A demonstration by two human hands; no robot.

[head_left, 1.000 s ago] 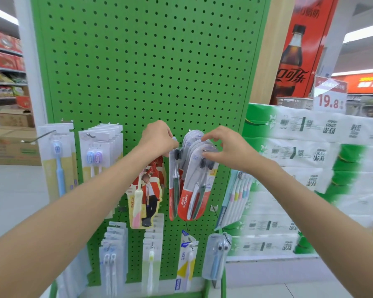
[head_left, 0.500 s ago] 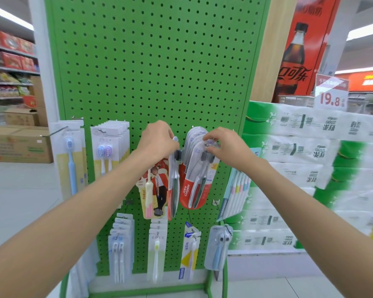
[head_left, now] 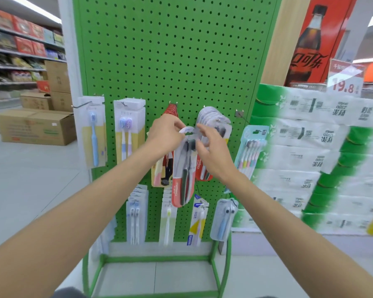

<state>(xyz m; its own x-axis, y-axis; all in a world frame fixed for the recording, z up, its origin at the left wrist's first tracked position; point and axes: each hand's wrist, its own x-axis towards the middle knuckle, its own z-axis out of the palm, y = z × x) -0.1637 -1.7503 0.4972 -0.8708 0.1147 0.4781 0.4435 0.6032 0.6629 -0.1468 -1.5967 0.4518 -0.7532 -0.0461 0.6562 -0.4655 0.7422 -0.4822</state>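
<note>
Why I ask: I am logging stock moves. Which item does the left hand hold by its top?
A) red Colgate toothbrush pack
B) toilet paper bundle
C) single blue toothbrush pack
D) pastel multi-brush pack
A: the left hand pinches the top tab of the red Colgate toothbrush pack, in front of the green pegboard.

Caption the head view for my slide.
Left hand pinches the top of a red toothbrush pack, right hand beside it, at a green pegboard.
</note>
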